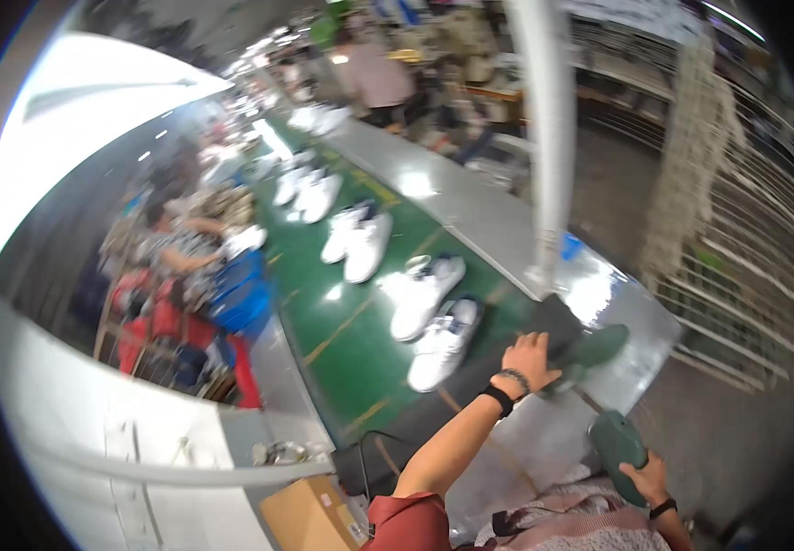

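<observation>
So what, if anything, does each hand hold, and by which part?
Right hand: a dark green rounded piece, by its lower right edge. Left hand: cannot tell.

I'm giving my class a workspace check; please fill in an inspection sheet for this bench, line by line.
Surface: green belt with yellowish marks; dark band across its near end.
Job's things: dark green shoe-shaped piece, held; lighter green piece beyond it; white shoes in a line on the belt.
Clutter: cardboard box at near left.
Left hand: fingers spread by the dark band; contact with the lighter piece unclear.
Right hand: gripping the dark green piece.
Cables: one black cable, curved near the box.
Surroundings: white post, pale rack at right, co-worker at left, blurred.
</observation>
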Demonstrator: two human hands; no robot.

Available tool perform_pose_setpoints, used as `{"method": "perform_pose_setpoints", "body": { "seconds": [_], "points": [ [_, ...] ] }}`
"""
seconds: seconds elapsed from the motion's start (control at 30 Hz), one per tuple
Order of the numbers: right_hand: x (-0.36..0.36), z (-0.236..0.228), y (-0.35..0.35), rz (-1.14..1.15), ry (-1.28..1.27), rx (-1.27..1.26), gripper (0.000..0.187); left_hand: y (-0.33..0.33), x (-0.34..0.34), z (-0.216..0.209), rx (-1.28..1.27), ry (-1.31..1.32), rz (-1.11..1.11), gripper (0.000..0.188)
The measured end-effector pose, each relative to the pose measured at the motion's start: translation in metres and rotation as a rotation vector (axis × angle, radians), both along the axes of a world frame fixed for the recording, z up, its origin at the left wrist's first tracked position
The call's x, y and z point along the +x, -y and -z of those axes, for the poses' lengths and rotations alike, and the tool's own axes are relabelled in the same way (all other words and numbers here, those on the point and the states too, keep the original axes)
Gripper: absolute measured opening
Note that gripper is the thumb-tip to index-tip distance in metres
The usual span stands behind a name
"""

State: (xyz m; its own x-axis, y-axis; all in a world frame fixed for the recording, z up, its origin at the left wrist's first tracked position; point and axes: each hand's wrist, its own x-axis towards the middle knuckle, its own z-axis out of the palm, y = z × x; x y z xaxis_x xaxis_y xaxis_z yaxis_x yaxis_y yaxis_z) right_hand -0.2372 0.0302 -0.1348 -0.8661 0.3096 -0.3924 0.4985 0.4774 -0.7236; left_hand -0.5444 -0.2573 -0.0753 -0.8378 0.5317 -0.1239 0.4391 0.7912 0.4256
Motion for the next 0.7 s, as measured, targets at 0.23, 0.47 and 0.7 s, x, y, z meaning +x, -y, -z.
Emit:
{"method": "perform_pose_setpoints", "body": {
  "seconds": [0.23,0.47,0.7],
  "points": [
    [0.062,-0.004,-0.069,0.577,0.116,-0.297,0.074,-0.035,-0.014,0.093,-0.157,0.039,0.065,0.080],
    [0.140,0.047,-0.191,1.147,0.040,-0.739,0.090,-0.081,-0.031,0.121,-0.432,0.162,0.032,0.089],
    [0.151,0.189,-0.388,1.263,0.074,-0.691,0.088,-0.173,0.160,0.043,-0.353,0.416,-0.200,0.064]
  ]
}}
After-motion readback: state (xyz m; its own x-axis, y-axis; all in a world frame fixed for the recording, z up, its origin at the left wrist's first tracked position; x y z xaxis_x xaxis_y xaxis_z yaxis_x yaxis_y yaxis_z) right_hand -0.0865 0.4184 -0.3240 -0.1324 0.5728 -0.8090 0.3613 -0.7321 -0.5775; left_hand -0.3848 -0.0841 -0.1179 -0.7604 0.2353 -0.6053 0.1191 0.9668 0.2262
